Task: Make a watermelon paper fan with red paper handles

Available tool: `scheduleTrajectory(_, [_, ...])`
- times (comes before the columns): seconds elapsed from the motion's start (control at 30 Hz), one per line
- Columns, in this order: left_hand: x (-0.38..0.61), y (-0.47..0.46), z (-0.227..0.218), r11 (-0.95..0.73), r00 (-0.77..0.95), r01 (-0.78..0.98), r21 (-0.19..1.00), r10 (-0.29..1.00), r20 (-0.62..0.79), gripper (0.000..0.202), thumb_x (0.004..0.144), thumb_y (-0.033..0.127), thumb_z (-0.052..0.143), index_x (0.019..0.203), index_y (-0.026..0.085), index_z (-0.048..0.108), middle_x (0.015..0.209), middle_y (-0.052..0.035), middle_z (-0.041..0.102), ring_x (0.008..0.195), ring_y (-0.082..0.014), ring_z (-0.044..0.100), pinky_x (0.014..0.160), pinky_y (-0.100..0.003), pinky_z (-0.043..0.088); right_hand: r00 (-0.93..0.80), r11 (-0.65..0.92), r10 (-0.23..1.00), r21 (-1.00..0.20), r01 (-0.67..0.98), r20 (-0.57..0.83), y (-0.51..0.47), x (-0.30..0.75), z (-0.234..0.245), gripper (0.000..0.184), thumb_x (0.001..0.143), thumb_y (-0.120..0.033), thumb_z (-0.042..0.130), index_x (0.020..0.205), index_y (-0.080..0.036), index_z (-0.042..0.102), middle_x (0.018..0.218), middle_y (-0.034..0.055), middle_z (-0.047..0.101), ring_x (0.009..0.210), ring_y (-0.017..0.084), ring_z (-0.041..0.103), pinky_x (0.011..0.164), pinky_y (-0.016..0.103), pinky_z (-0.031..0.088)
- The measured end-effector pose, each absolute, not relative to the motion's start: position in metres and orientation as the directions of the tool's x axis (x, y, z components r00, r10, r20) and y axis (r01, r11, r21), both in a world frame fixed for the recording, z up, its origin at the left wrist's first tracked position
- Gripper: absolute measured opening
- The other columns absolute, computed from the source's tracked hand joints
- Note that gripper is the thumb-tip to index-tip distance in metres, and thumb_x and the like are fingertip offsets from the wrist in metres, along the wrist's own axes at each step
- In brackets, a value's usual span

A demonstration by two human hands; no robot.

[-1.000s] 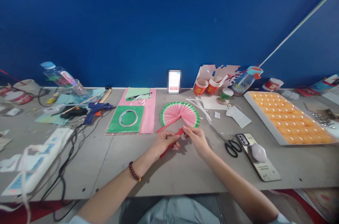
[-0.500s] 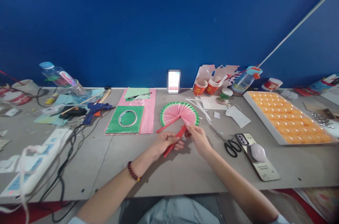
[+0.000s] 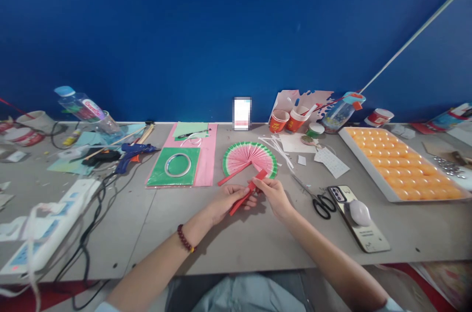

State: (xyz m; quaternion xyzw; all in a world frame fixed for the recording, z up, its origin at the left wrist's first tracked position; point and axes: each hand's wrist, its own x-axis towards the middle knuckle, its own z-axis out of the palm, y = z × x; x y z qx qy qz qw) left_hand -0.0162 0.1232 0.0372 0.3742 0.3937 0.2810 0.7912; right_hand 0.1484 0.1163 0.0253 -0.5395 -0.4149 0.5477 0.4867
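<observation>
Both my hands hold a red folded paper strip (image 3: 248,193) just above the grey table (image 3: 258,238). My left hand (image 3: 225,200) grips its lower end with closed fingers. My right hand (image 3: 273,196) pinches its upper part, whose tip points toward the watermelon paper fan (image 3: 250,157). The fan lies open on the table just beyond my hands, with a red stick (image 3: 233,174) at its lower left edge.
Black scissors (image 3: 319,200) and a phone (image 3: 357,217) lie to the right, beside a tray of orange balls (image 3: 403,163). Green and pink paper with a tape roll (image 3: 178,165), a blue glue gun (image 3: 133,153), a power strip (image 3: 55,223) and cables sit left. Red paper cups (image 3: 289,120) stand behind.
The red strip has been shifted in my fingers; its upper tip now sticks up past my right thumb toward the fan. Both hands stay in nearly the same spot.
</observation>
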Motion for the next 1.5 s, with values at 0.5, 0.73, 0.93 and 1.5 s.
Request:
scheduleTrajectory(0.5, [-0.018, 0.126, 0.030, 0.546, 0.542, -0.133, 0.827, 0.739, -0.401, 0.037, 0.068, 0.041, 0.076, 0.086, 0.008, 0.072, 0.084, -0.0140, 0.074, 0.073, -0.0168, 0.070, 0.070, -0.024, 0.053, 0.054, -0.166, 0.984, -0.985, -0.044, -0.169, 0.116, 0.149, 0.023, 0.041, 0.071, -0.053, 0.067, 0.073, -0.013, 0.074, 0.052, 0.0005, 0.056, 0.051, 0.010, 0.041, 0.050, 0.024, 0.033])
scheduleTrajectory(0.73, [-0.017, 0.124, 0.032, 0.527, 0.512, -0.110, 0.843, 0.757, -0.407, 0.039, 0.064, 0.043, 0.078, 0.080, 0.008, 0.072, 0.082, -0.0139, 0.074, 0.071, -0.0176, 0.069, 0.070, -0.026, 0.053, -0.076, -0.216, 0.975, -0.975, -0.062, -0.211, 0.114, 0.147, 0.022, 0.038, 0.065, -0.050, 0.073, 0.065, -0.013, 0.070, 0.054, 0.0009, 0.058, 0.050, 0.010, 0.046, 0.048, 0.024, 0.036])
scheduleTrajectory(0.93, [-0.013, 0.120, 0.037, 0.452, 0.489, -0.144, 0.880, 0.806, -0.334, 0.042, 0.069, 0.049, 0.072, 0.080, 0.009, 0.071, 0.079, -0.0128, 0.073, 0.069, -0.0180, 0.069, 0.066, -0.026, 0.053, -0.012, -0.196, 0.981, -0.979, -0.047, -0.196, 0.113, 0.143, 0.022, 0.042, 0.065, -0.052, 0.071, 0.055, -0.013, 0.061, 0.048, -0.0008, 0.051, 0.045, 0.009, 0.041, 0.042, 0.023, 0.032])
scheduleTrajectory(1.5, [-0.017, 0.122, 0.047, 0.499, 0.570, -0.080, 0.863, 0.733, -0.371, 0.045, 0.066, 0.047, 0.075, 0.091, 0.009, 0.071, 0.085, -0.0145, 0.073, 0.073, -0.0203, 0.070, 0.069, -0.028, 0.052, 0.111, -0.158, 0.980, -0.984, -0.088, -0.167, 0.115, 0.144, 0.023, 0.034, 0.068, -0.047, 0.071, 0.061, -0.014, 0.066, 0.053, -0.0001, 0.057, 0.050, 0.010, 0.046, 0.050, 0.024, 0.036])
